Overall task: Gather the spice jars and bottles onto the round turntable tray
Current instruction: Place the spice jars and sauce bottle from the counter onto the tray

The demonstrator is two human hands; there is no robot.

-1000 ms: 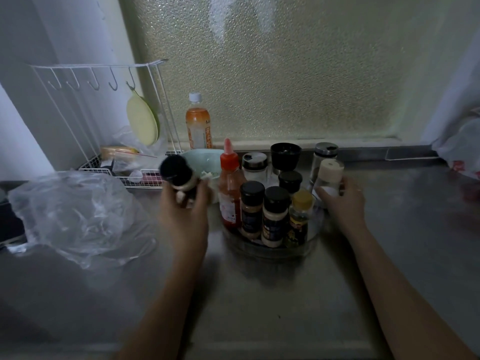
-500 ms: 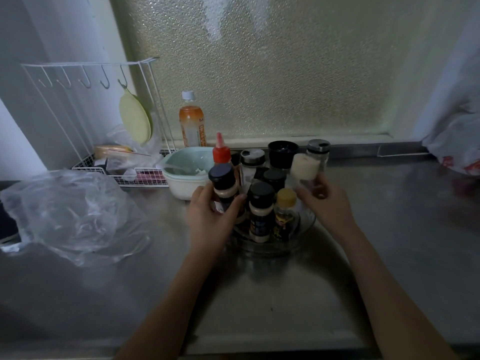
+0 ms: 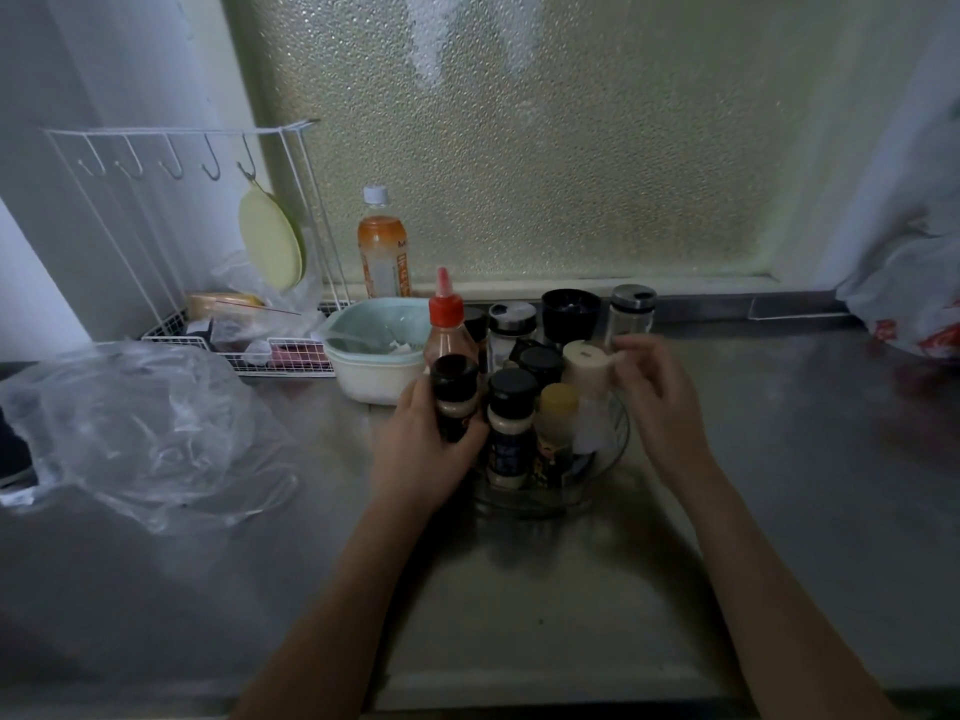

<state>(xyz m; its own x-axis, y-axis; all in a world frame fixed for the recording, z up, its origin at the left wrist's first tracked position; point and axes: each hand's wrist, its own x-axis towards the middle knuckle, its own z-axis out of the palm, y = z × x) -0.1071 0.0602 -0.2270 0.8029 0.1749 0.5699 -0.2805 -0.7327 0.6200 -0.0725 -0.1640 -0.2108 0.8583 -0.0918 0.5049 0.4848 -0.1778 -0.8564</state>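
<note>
Left hand [image 3: 423, 449] gripping black-capped jar [image 3: 455, 396], upright, cap up, at turntable tray [image 3: 615, 449] edge; right hand [image 3: 655, 402] fingers spread.

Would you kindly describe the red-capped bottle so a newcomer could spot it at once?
Start at the frosted window and drop to the turntable crowded with jars. The sauce bottle stands at its back left, beside the pale green bowl. It alone has a pointed red nozzle.

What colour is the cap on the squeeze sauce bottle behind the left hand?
Red, a pointed nozzle cap, clearest in the head view.
</note>
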